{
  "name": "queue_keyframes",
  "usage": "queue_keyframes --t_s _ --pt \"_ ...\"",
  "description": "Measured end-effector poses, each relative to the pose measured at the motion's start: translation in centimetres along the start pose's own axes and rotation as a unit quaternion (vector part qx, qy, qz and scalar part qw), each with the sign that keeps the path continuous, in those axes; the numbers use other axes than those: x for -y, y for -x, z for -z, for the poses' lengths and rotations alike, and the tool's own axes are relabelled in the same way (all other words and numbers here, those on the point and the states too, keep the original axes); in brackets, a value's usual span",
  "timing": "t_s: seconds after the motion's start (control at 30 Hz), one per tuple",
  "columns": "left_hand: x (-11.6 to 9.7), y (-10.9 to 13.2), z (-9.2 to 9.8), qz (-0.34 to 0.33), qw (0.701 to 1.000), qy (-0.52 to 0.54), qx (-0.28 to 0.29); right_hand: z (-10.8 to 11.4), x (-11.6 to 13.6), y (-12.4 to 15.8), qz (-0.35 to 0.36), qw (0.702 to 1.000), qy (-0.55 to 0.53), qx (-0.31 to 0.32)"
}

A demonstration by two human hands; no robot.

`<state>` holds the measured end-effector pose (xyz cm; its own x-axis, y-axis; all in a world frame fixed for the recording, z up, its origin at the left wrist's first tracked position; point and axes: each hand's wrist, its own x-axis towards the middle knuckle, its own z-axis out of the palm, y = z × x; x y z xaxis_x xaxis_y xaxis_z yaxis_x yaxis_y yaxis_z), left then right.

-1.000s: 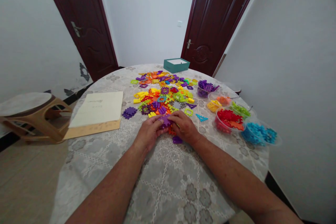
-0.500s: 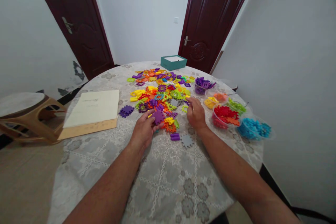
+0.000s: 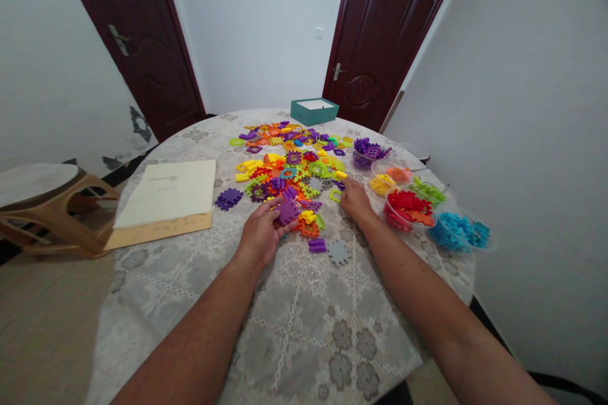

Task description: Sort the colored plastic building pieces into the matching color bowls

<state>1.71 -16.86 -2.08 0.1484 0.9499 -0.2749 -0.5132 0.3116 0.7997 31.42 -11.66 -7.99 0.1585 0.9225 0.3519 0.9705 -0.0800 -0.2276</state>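
Observation:
My left hand holds a flat purple puzzle tile with toothed edges between thumb and fingers, at the near left side of a heap of colourful plastic pieces. On the right side of the heap, my right hand is closed, its fingertips by a small yellow piece and a lime-green toothed frame. What those fingers grip, if anything, is hidden. In front of the heap lie a purple double-tube connector and a grey toothed tile. A dark purple stack of tiles sits left of it.
Clear bowls on the right hold sorted pieces: purple, yellow, red and blue. A green box stands at the back. Paper sheets lie on the left, and a stool stands beyond the table edge.
My right hand has shifted slightly to the right, and more of the yellow piece near its fingertips shows. My left hand stays nearly still with the purple tile.

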Motion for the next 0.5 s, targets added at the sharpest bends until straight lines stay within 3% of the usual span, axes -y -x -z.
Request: queue_keyframes --t_s 0.17,0.5 --pt "0.0 -0.1 0.1 0.007 1.0 0.021 0.011 0.7 0.2 -1.4 -0.068 0.994 0.043 0.072" --pt "-0.1 0.0 0.0 0.005 0.999 0.034 0.008 3.5 2.2 0.1 -0.055 0.998 0.012 0.019"
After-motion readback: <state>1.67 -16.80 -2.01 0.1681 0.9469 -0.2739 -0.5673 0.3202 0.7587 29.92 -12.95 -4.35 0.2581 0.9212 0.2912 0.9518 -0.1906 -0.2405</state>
